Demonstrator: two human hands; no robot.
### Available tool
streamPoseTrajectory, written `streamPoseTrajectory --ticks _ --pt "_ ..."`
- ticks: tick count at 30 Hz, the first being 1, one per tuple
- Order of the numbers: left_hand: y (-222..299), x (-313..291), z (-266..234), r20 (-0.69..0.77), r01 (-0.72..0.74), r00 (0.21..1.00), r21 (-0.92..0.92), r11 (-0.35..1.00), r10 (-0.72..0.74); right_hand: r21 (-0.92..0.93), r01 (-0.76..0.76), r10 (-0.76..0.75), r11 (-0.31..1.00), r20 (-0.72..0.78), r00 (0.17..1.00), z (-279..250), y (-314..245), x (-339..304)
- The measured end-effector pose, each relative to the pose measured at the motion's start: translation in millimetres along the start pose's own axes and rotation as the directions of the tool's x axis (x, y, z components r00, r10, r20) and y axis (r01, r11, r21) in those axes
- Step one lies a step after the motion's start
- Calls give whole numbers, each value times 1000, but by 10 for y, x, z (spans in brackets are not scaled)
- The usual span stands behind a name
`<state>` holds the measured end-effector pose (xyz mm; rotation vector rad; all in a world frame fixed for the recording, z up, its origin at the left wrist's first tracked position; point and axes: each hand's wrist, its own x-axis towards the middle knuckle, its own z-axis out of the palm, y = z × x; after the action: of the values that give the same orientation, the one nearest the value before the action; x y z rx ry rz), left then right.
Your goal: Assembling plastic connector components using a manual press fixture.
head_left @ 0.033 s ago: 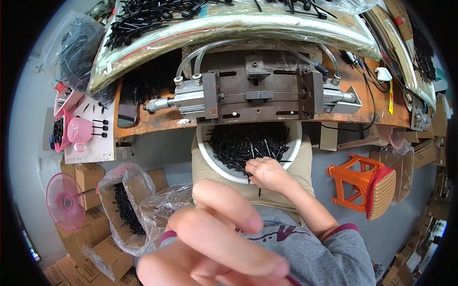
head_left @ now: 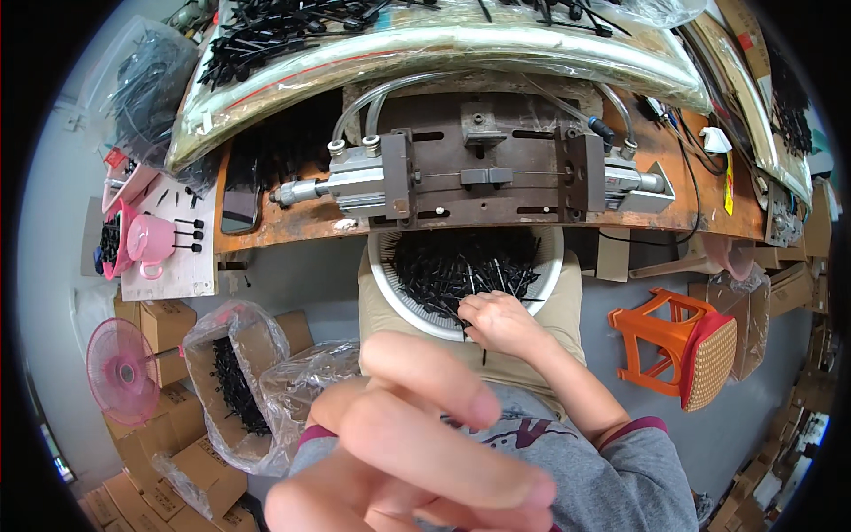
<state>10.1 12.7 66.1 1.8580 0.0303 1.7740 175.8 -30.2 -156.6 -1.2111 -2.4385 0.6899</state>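
Note:
My left hand (head_left: 425,434) is raised close in front of the camera, large and slightly blurred. Its fingers are bent and spread apart, with nothing visible between them. My right hand (head_left: 502,319) is closed at the near rim of a round white basket (head_left: 409,317) on my lap. A thin black rod (head_left: 484,357) sticks out below its fingers, whose tips are partly hidden. Many black rod-like parts (head_left: 443,270) with thicker ends fill the basket in a loose tangle.
Beyond the basket, a metal fixture (head_left: 479,191) with two air cylinders sits on the wooden bench (head_left: 301,223). A phone (head_left: 240,208) lies left of it. A pink cup (head_left: 151,239), pink fan (head_left: 123,371) and plastic-lined box (head_left: 235,381) stand left; an orange stool (head_left: 665,341) stands right.
My left hand has shifted slightly to the right. The right hand keeps its closed grip at the basket rim; the whole view has moved a little.

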Motion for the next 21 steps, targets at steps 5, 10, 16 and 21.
streamPoseTrajectory --ticks 5,10,16,21 --pt "-56 -159 -281 287 -332 938 584 740 194 -49 -38 39 998 25 999 46 55 -29" --pt "142 -119 -586 449 -511 858 789 340 248 -74 -20 24 997 54 998 -12 1 -26" --pt "193 -92 -720 473 -517 830 852 87 294 -62 0 -2 998 -30 1000 -177 -134 28" --pt "99 217 -456 522 -606 792 734 308 316 -39 -23 26 999 76 997 -385 -286 106"
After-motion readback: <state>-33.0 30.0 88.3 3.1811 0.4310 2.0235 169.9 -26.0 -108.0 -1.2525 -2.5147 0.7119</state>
